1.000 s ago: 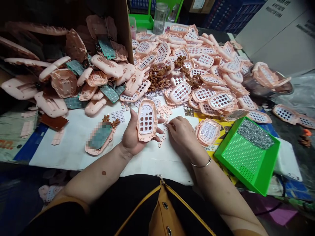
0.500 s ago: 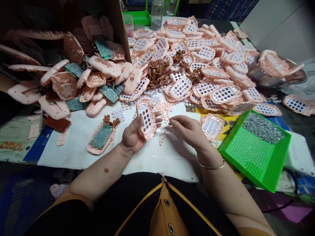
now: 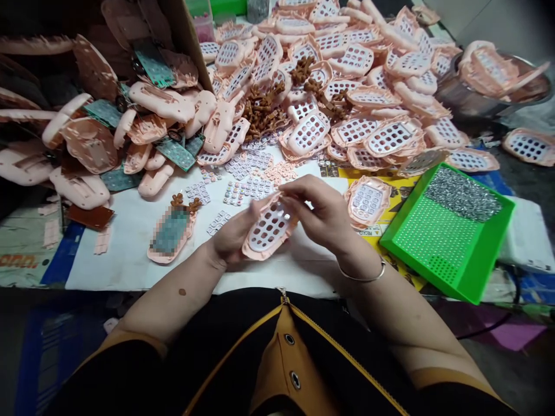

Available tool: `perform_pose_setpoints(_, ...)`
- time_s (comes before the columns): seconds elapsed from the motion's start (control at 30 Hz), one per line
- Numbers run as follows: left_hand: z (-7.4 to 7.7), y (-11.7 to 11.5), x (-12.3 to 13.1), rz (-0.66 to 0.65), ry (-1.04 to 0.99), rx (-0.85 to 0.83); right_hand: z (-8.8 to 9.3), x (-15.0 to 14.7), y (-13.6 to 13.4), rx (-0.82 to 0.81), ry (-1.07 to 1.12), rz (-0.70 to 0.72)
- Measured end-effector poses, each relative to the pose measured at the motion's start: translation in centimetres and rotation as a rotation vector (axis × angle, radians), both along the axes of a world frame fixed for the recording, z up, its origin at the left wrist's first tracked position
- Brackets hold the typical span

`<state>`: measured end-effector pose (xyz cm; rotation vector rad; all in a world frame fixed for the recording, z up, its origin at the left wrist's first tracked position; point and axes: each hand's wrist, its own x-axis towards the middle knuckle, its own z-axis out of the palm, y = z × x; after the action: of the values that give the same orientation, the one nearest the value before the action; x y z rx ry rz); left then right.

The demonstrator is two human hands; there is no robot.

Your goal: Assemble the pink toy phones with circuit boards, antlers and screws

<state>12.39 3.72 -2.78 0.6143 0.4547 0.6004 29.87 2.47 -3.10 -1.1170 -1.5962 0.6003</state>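
Note:
A pink shell with a white panel full of holes (image 3: 269, 228) is gripped by my left hand (image 3: 236, 234) at its left side, tilted above the white sheet. My right hand (image 3: 314, 211) is closed at the shell's upper end, fingertips pinched against it; anything small between them is hidden. Behind the hands lie pink button strips (image 3: 280, 171) and sheets of coloured and pale buttons (image 3: 248, 190). Left of my hands rests a pink shell with a blurred green board (image 3: 172, 231), brown antler pieces at its top.
A large heap of pink shells (image 3: 355, 60) covers the back, with brown antler pieces (image 3: 264, 107) among them. A cardboard box (image 3: 197, 46) of shells and boards stands left. A green tray (image 3: 455, 242) of screws and a metal bowl (image 3: 459, 86) are right.
My left hand has tilted and lowered the shell. My right hand has moved from the pink strips to the shell's upper end. The view has shifted downward.

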Motion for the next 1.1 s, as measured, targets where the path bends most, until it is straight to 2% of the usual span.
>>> perform_pose_setpoints(0.07, -0.4, 0.2, -0.3, -0.112, 0.077, -0.040, 0.4, -0.2, -0.1, 0.128, -0.176, -0.012)
perform_pose_setpoints(0.1, -0.6, 0.3, -0.5, -0.110, 0.097, -0.043, 0.6, -0.2, -0.1, 0.158, -0.217, -0.053)
perform_pose_setpoints(0.17, -0.8, 0.6, -0.7, 0.012, 0.093, -0.035, 0.9, -0.2, -0.4, 0.129, -0.278, -0.204)
perform_pose_setpoints(0.23, -0.6, 1.0, -0.7, 0.182, 0.067, -0.027, 0.7, 0.0, -0.9, -0.007, -0.449, -0.324)
perform_pose_setpoints(0.27, -0.4, 1.2, -0.7, 0.250, 0.060, -0.028, 0.4, -0.1, -1.3, -0.095, -0.587, -0.338)
perform_pose_setpoints(0.33, 0.1, 1.5, -0.5, 0.339, 0.061, -0.035, -0.2, -0.7, -2.3, -0.252, -0.891, -0.299)
perform_pose_setpoints(0.4, 0.5, 1.7, -0.3, 0.368, 0.074, -0.042, -0.5, -2.0, -3.3, -0.361, -1.101, -0.219)
perform_pose_setpoints(0.53, 0.7, 2.0, -0.1, 0.363, 0.102, -0.064, 0.9, -4.2, -4.6, -0.466, -1.301, 0.035)
perform_pose_setpoints(0.6, 0.7, 2.2, -0.2, 0.376, 0.104, -0.085, 1.5, -4.1, -5.0, -0.470, -1.344, 0.087)
perform_pose_setpoints(0.7, 0.8, 2.3, -0.1, 0.416, 0.097, -0.120, 0.7, -2.6, -5.5, -0.342, -1.274, 0.047)
perform_pose_setpoints(0.83, 0.7, 1.9, 0.4, 0.437, 0.090, -0.195, -2.1, -1.1, -5.6, 0.105, -0.915, -0.145)
perform_pose_setpoints(0.9, 0.5, 1.5, 0.6, 0.421, 0.081, -0.222, -2.7, -1.6, -5.3, 0.267, -0.777, -0.145)
perform_pose_setpoints(0.97, 0.1, 1.2, 0.8, 0.397, 0.068, -0.219, -2.5, -2.6, -4.8, 0.352, -0.751, -0.087)
perform_pose_setpoints(1.1, -0.4, 1.1, 0.6, 0.406, 0.048, -0.202, -1.4, -4.2, -4.2, 0.444, -0.882, -0.027)
